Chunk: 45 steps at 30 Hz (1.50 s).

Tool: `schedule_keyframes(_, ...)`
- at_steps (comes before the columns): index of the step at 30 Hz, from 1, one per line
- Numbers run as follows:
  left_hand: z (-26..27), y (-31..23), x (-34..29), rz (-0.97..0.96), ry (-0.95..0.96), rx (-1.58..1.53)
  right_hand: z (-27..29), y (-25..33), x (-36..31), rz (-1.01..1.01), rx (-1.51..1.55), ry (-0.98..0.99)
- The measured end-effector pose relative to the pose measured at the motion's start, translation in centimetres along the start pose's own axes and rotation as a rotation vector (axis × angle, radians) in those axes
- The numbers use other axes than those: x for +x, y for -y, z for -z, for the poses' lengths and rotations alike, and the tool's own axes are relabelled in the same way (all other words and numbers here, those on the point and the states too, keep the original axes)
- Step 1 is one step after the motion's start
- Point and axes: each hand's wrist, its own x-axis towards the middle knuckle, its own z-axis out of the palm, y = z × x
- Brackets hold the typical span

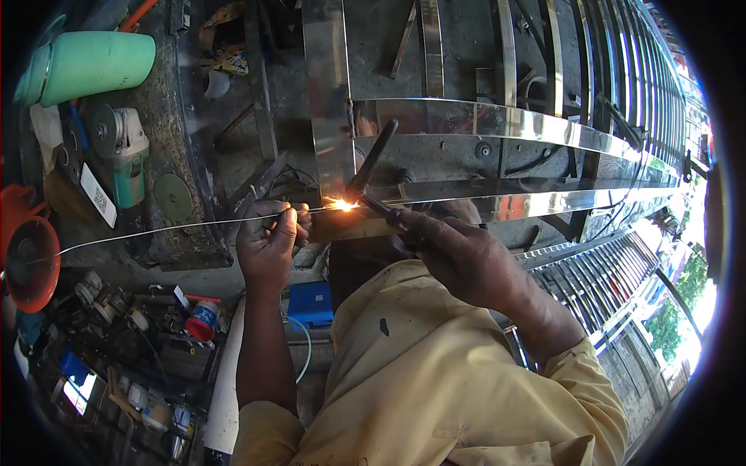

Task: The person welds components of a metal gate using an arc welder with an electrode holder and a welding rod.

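Note:
A thin filler wire point(171, 227) is pinched between the thumb and fingers of my left hand point(266, 242), its long tail trailing off to the left. My right hand point(466, 256) grips a black TIG welding torch point(378, 153), whose slim back end points up and away. Between the two hands burns a bright arc point(343, 205), close to the wire's tip. It sits at the near corner of a shiny metal frame point(329, 93), where an upright bar meets a crossbar point(536, 203). Glare hides the torch's tip and the joint itself.
On the worn bench point(167, 140) at the left are a mint-green bottle point(101, 66), an angle grinder point(128, 155) and a round disc point(172, 194). An orange, bowl-shaped thing point(35, 264) is at the far left. A blue box point(311, 304) stands low behind my left arm. Slatted metalwork point(598, 62) reaches right.

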Motion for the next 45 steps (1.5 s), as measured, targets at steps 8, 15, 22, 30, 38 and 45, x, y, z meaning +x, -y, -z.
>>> schedule_keyframes(8, -0.2, 0.0, -0.1, 0.029, -0.035, -0.026, 0.4, 0.4, -0.2, -0.066, 0.009, 0.041)
schedule_keyframes(15, 0.0, 0.2, -0.1, 0.025, -0.008, -0.031, 0.2, 0.3, -0.2, -0.069, -0.015, 0.054)
schedule_keyframes(22, 0.1, 0.2, 0.1, -0.009, 0.005, -0.009, 0.0, 0.2, -0.4, -0.106, -0.037, 0.081)
schedule_keyframes(30, -0.1, 0.1, 0.1, 0.027, -0.021, -0.044, 0.2, 0.2, -0.3, -0.054, -0.029, 0.045)
schedule_keyframes(38, -0.2, 0.3, -0.1, 0.018, -0.035, -0.047, -0.1, 0.1, -0.4, -0.069, -0.008, 0.048)
schedule_keyframes(45, 0.0, -0.1, 0.0, 0.033, -0.001, -0.047, -0.5, 0.0, -0.3, -0.035, 0.023, -0.026)
